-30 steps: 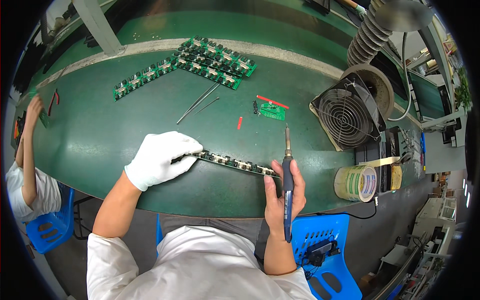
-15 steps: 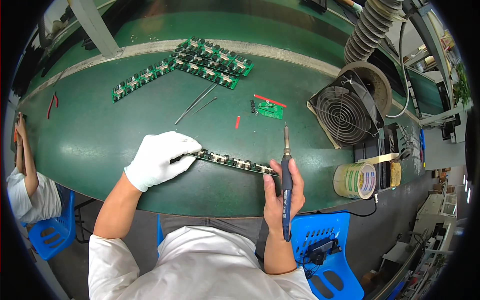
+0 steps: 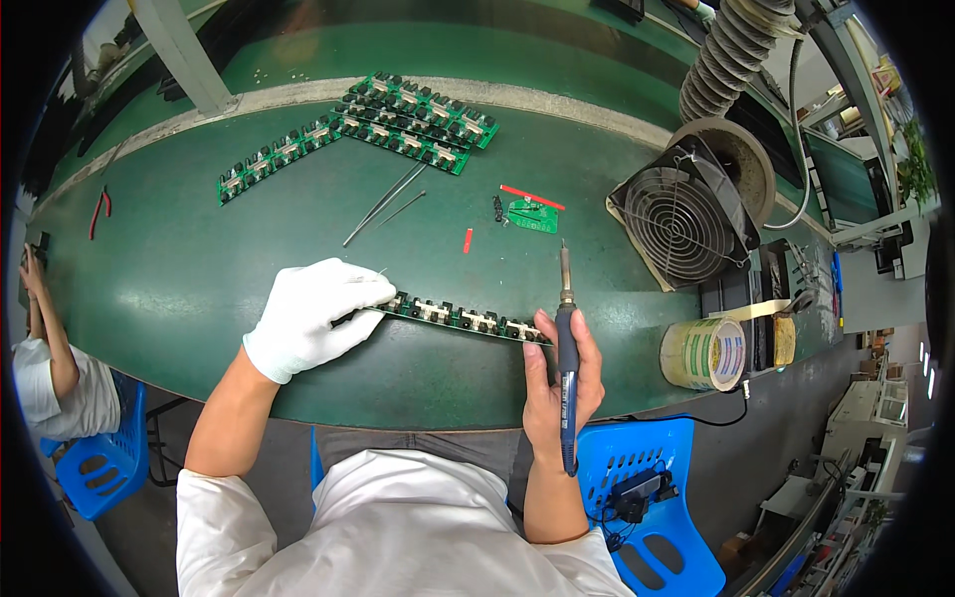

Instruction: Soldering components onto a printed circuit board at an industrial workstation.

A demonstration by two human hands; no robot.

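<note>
A long narrow green circuit board (image 3: 460, 317) with black and silver parts spans the space between my hands, tilted slightly down to the right. My left hand (image 3: 310, 318), in a white glove, pinches its left end. Bare, my right hand (image 3: 545, 406) has thumb and fingertips at the board's right end. That same hand also holds a dark blue soldering iron (image 3: 567, 363), upright with its metal tip pointing away from me. Farther off lie several similar boards (image 3: 413, 119), partly stacked, with one more board (image 3: 279, 159) angled to their left.
Tweezers (image 3: 386, 204), a small green board (image 3: 533, 215) and red strips (image 3: 469, 241) lie beyond my hands. To the right stand a black fan (image 3: 681, 224), a ribbed duct (image 3: 731, 60) and a tape roll (image 3: 701, 355). Red-handled pliers (image 3: 100, 213) and another person (image 3: 65, 383) are at left.
The board in my hands has tipped a little, so more of its component side shows. Both hands keep their hold. The view has shifted slightly.
</note>
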